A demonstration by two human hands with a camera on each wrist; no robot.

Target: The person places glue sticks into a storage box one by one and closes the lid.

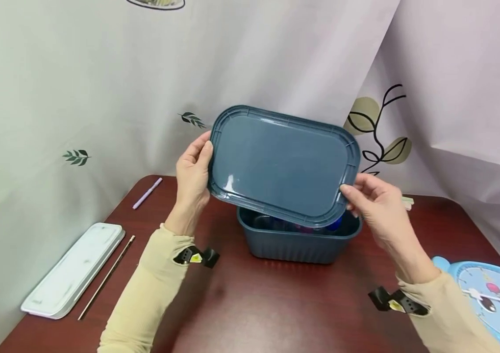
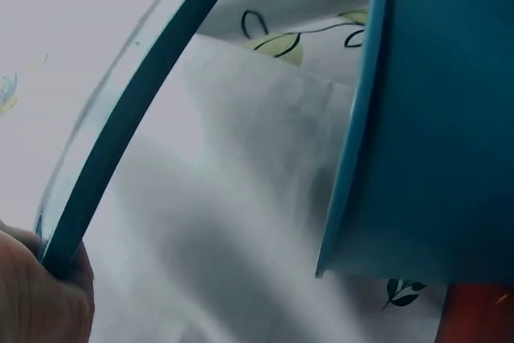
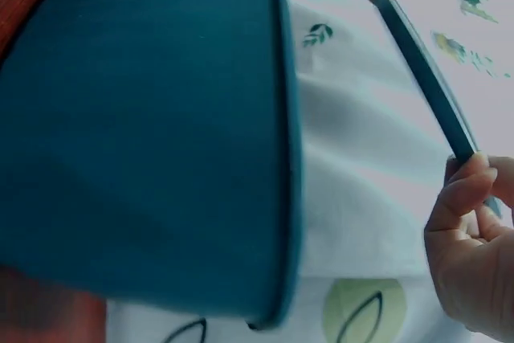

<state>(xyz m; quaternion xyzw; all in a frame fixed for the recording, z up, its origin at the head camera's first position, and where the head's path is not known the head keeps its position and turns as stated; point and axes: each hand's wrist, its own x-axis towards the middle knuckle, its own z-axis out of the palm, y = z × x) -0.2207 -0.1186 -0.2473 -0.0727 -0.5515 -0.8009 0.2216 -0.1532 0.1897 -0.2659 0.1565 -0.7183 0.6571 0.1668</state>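
A dark blue-grey plastic lid (image 1: pixel 281 164), rectangular with rounded corners, is held up and tilted above a matching storage box (image 1: pixel 294 247). My left hand (image 1: pixel 193 171) grips its left edge, the thumb on the face toward me. On the lower right corner, my right hand (image 1: pixel 375 203) pinches the rim between thumb and fingers. Below the lid, the box stands on the table with its top uncovered; a blue item (image 1: pixel 335 225) and other things show inside, mostly hidden. In the right wrist view the lid (image 3: pixel 430 78) appears edge-on, apart from the box (image 3: pixel 152 134).
On the left of the dark red table (image 1: pixel 250 314) lie a white pencil case (image 1: pixel 73 272), a thin pencil-like stick (image 1: pixel 106 278) and a lilac pen (image 1: pixel 147 193). A light blue cartoon clock (image 1: pixel 497 299) is at the right, near my right forearm. A printed curtain (image 1: pixel 122 73) hangs behind.
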